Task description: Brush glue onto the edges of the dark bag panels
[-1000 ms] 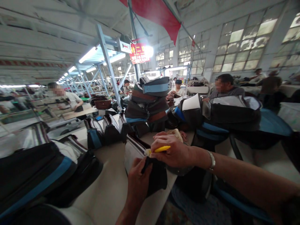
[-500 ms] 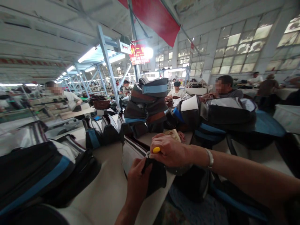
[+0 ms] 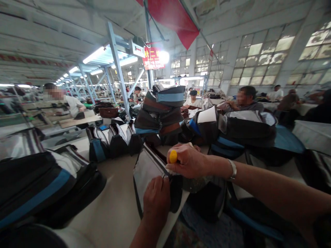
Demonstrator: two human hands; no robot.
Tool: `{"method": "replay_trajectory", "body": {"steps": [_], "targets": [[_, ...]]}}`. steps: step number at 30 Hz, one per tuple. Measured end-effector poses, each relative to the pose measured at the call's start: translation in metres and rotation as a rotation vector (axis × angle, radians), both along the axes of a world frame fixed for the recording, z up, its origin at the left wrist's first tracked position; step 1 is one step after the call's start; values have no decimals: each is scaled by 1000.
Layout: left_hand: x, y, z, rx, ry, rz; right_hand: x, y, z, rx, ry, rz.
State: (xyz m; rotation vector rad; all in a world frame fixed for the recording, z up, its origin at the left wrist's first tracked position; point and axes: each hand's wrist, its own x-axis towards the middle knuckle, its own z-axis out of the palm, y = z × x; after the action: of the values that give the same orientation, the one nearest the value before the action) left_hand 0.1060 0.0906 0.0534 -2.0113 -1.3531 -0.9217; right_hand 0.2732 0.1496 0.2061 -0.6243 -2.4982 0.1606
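Observation:
In front of me on the table stands a partly sewn bag (image 3: pixel 146 170), with a pale lining side, a dark end panel and a zipper strip (image 3: pixel 154 155) along its top edge. My left hand (image 3: pixel 156 199) is closed on the bag's near top corner, pinching the edge by the zipper end. My right hand (image 3: pixel 191 162), a silver bracelet at its wrist, is wrapped round a tool with a yellow handle (image 3: pixel 173 156). The rounded handle end points toward me; the tool's working end is hidden. The right fist is just above and beside the zipper end.
Black bags with blue bands (image 3: pixel 36 186) lie at the left. A tall stack of bags (image 3: pixel 160 117) rises behind the work, and more bags (image 3: pixel 249 129) are piled at the right. The table's front edge (image 3: pixel 178 213) runs below my hands. Several people sit working farther off.
My left hand has turned, its back now facing up over the bag's corner. The right hand has lifted slightly with the yellow-handled tool, and the bag's pale side shows more.

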Motion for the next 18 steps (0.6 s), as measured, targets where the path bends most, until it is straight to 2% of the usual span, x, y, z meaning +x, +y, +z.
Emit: {"method": "replay_trajectory", "body": {"steps": [2, 5, 7, 10, 13, 16, 18], "targets": [[3, 1, -2, 20, 40, -3, 0, 0, 3, 78, -134, -64], [7, 1, -6, 48, 76, -5, -1, 3, 6, 135, -100, -102], [10, 0, -8, 64, 90, -7, -4, 5, 5, 140, -111, -51], [15, 0, -10, 86, 104, -17, -9, 9, -1, 169, -271, 39], [17, -1, -9, 109, 103, -29, -15, 12, -6, 227, -275, 28], [10, -4, -6, 101, 100, -62, -19, 15, -8, 213, -289, 69], [-2, -8, -3, 95, 87, -84, -19, 20, -7, 161, -255, 42]]}}
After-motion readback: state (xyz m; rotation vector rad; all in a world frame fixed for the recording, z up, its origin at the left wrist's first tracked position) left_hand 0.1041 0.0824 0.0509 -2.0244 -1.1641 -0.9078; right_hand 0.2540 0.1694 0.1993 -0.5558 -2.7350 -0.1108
